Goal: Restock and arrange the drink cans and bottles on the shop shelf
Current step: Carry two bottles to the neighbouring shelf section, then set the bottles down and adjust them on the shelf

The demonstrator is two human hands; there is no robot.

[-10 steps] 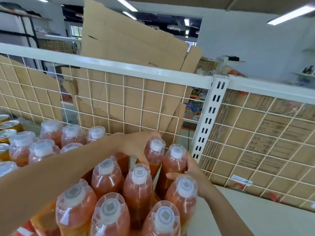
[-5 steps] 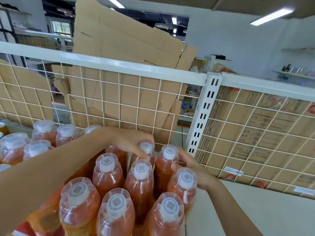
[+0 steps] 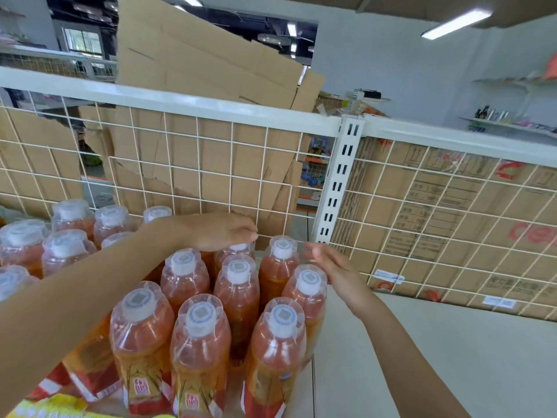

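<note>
Left hand [image 3: 221, 233] has loosened, fingers relaxed over the rear caps of the orange drink bottles [image 3: 238, 300] standing on the shelf [image 3: 422, 357]. Right hand [image 3: 330, 265] has let go, fingers straight beside them. This block looks settled.

Shop: wire-backed shelf [image 3: 452, 342], stocked bottles [image 3: 238, 297].

We see the left forearm [image 3: 90, 285] bare along all its visible length, smooth and rounded, down to the bare left hand [image 3: 220, 233]. The right forearm [image 3: 407, 351] looks slimmer, likewise uncovered down to the right hand [image 3: 334, 267], whose fingers are blurred.
</note>
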